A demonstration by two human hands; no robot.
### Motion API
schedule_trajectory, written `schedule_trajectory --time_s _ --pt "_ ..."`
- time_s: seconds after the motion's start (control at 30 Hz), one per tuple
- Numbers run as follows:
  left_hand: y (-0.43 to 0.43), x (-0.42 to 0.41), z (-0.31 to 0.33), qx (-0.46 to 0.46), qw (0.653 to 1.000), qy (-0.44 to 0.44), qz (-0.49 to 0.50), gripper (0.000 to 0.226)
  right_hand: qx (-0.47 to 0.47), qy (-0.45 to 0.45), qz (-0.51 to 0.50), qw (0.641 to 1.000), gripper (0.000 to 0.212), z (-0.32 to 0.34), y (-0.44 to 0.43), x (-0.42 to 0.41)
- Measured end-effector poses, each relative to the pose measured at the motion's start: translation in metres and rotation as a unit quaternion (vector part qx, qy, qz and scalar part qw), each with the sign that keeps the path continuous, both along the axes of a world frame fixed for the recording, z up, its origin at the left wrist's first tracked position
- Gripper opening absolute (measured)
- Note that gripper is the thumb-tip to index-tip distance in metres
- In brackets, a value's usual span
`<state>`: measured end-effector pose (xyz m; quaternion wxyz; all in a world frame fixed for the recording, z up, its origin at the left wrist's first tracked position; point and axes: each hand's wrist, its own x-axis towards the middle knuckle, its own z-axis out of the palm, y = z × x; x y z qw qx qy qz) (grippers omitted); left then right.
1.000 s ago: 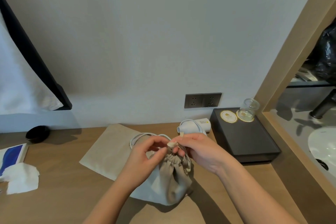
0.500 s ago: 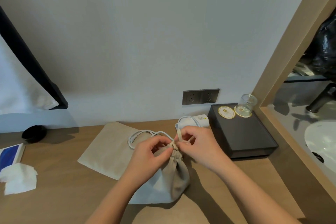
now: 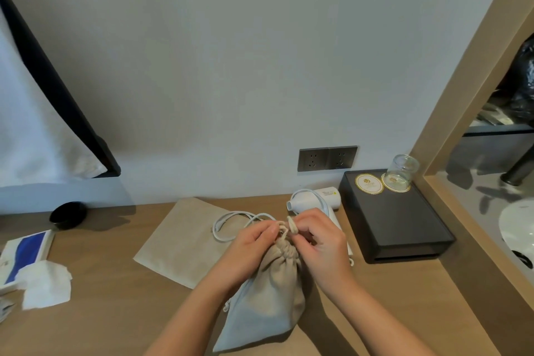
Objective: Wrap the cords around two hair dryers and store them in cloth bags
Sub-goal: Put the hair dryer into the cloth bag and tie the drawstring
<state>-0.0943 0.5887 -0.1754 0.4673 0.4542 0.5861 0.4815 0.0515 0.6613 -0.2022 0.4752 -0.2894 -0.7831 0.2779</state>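
On the light wooden desk (image 3: 115, 312), risks are listed largest item first.

- Filled beige drawstring cloth bag (image 3: 268, 303): it is held only at its gathered neck and leans. A sideways tug during knotting would likely tip or drag it.
- Flat beige cloth bag (image 3: 179, 243): a loop of white power cord (image 3: 228, 221) is laid on it, so it could be pulled along if that cord is snagged.
- White hair dryer (image 3: 313, 201): its cord appears not fully wrapped. A clear glass tumbler (image 3: 401, 172) stands near it on the far right and could be knocked by a careless reach.
- Pale drawstring (image 3: 292, 225): the neck would probably reopen if the knot is left loose.

Positions:

- The filled bag is set under and near of both hands, with its neck between them.
- The drawstring is pinched just above the neck by the left hand (image 3: 248, 251) from the left and the right hand (image 3: 320, 243) from the right, with the fingers of both curled.
- The white hair dryer is just far of the right hand and partly hidden by it.
- The cord loop is just far-left of the left hand. Contact between the two cannot be told.
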Motion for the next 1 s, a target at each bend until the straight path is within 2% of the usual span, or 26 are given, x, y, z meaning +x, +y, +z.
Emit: schedule_trajectory --time_s 0.2,0.33,0.43,0.53,0.63,0.73,0.8,0.87,1.0 --pt "0.003 0.006 -0.002 0.021 0.998 0.000 0.059 0.026 -0.035 0.027 0.007 0.999 0.011 -0.001 -0.003 -0.002" --pt "0.003 0.007 -0.004 0.005 0.993 -0.054 0.101 0.026 -0.077 0.052 0.026 0.995 0.020 0.000 -0.005 0.000" --pt "0.000 0.001 -0.007 0.001 0.990 -0.049 0.131 0.024 -0.115 0.076 0.032 0.990 0.027 -0.003 -0.007 0.006" --pt "-0.006 -0.011 -0.012 0.000 0.986 -0.044 0.160 0.024 -0.155 0.102 0.044 0.982 0.013 -0.011 -0.010 0.013" --pt "-0.011 -0.013 -0.017 0.003 0.980 -0.044 0.194 0.023 -0.196 0.130 0.019 0.972 0.030 -0.016 -0.017 0.018" --pt "-0.013 -0.012 -0.021 0.002 0.972 -0.058 0.226 0.025 -0.220 0.148 0.016 0.964 0.016 -0.017 -0.023 0.018" --pt "-0.013 -0.011 -0.022 0.002 0.971 -0.077 0.227 0.024 -0.238 0.150 0.016 0.960 0.010 -0.017 -0.023 0.020" --pt "-0.016 -0.007 -0.019 0.010 0.976 -0.071 0.205 0.019 -0.312 0.150 0.015 0.938 0.007 -0.013 -0.020 0.025" --pt "-0.016 0.001 -0.011 0.072 0.985 0.024 0.154 0.014 -0.409 0.135 -0.003 0.902 0.005 -0.002 -0.017 0.028"
